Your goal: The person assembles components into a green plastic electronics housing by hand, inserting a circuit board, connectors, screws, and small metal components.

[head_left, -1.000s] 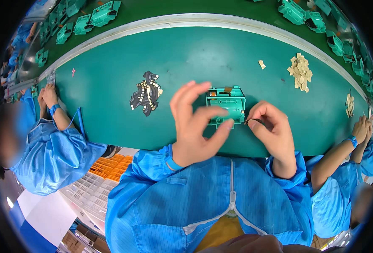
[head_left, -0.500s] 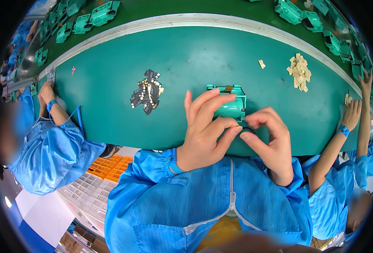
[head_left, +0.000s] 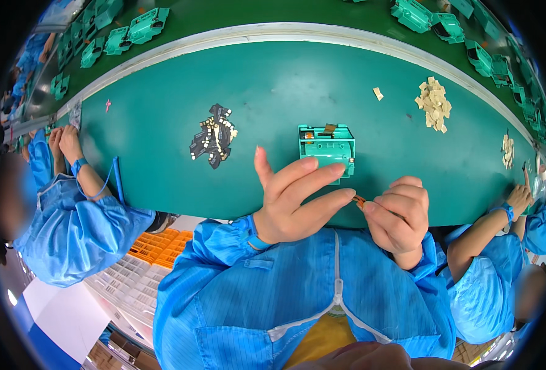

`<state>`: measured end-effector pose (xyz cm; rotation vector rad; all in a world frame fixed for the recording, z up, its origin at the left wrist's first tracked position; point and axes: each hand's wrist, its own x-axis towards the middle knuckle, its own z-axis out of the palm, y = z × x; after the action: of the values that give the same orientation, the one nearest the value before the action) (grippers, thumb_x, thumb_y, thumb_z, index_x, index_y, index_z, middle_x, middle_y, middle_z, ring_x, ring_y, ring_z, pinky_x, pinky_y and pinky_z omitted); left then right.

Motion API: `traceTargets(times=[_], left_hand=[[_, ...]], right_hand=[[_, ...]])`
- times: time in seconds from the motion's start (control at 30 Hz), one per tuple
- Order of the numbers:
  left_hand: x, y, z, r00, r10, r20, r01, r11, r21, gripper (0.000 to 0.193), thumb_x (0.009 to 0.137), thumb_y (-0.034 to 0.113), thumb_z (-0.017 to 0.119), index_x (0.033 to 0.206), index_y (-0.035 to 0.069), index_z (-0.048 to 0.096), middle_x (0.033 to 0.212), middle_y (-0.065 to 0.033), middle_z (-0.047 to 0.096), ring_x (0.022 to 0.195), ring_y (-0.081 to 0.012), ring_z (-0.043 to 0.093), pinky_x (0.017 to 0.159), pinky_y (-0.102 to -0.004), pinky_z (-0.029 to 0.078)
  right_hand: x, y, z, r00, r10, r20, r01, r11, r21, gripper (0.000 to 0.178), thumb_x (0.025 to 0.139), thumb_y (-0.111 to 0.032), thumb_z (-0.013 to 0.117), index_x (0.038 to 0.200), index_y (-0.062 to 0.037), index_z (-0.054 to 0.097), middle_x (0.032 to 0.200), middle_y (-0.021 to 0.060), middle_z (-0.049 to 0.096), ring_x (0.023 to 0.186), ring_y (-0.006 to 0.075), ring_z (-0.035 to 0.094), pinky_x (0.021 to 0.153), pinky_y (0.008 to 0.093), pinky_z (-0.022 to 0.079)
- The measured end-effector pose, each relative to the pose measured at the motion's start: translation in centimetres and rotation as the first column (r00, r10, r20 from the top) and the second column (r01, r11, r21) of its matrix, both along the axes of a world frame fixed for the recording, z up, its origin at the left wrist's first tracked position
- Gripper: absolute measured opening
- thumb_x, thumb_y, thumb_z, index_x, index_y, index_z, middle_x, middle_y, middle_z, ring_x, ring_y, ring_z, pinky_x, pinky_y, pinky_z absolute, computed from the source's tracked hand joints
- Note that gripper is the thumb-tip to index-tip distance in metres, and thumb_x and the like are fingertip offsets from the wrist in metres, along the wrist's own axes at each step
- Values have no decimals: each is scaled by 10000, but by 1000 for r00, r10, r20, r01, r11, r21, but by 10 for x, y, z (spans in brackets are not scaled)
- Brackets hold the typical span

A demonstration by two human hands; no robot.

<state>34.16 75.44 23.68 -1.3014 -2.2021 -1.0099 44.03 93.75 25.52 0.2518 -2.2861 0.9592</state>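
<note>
A small orange-and-dark strip (head_left: 359, 201), perhaps a flexible circuit, spans the gap between my hands. My right hand (head_left: 399, 217) is closed in a pinch on its right end. The index fingertip of my left hand (head_left: 294, 200) meets the left end, with the thumb hidden beneath; its other fingers are spread. Just beyond my fingers a green plastic housing (head_left: 327, 150) lies on the green table (head_left: 273, 80). The housing has a brown tab and a copper-coloured part at its far edge; my left fingertips overlap its near side.
Left of the housing is a pile of black strips with pale pads (head_left: 214, 137). Pale yellow pieces (head_left: 434, 105) are heaped at the right, one piece (head_left: 378, 94) apart. Beyond a pale rail (head_left: 273, 32), green housings (head_left: 146, 26) line a belt. Co-workers (head_left: 75, 228) sit on both sides.
My right hand has closed into a pinch on the strip, whose orange side now shows. My left fingers have moved down, uncovering more of the housing. The right co-worker's raised arm has come down.
</note>
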Motion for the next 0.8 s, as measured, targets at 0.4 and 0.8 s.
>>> traceTargets(times=[0.4, 0.8], left_hand=[[-11, 6, 2, 815, -74, 575, 80, 997, 14, 645, 767, 48, 754, 1343, 19, 466, 1445, -203, 454, 1323, -385, 439, 1104, -484, 347], [-9, 13, -5, 762, -27, 647, 45, 999, -12, 731, 755, 31, 750, 1386, 8, 381, 1394, -213, 456, 1277, -369, 434, 1066, -464, 362]], right_hand=[[-6, 2, -1, 769, 353, 533, 459, 275, -844, 72, 889, 51, 647, 913, -6, 610, 949, 43, 637, 812, 66, 569, 708, 221, 455], [-16, -12, -7, 690, 317, 651, 591, 273, -759, 113, 869, 52, 684, 879, -22, 598, 885, 9, 650, 739, 24, 535, 646, 193, 421]])
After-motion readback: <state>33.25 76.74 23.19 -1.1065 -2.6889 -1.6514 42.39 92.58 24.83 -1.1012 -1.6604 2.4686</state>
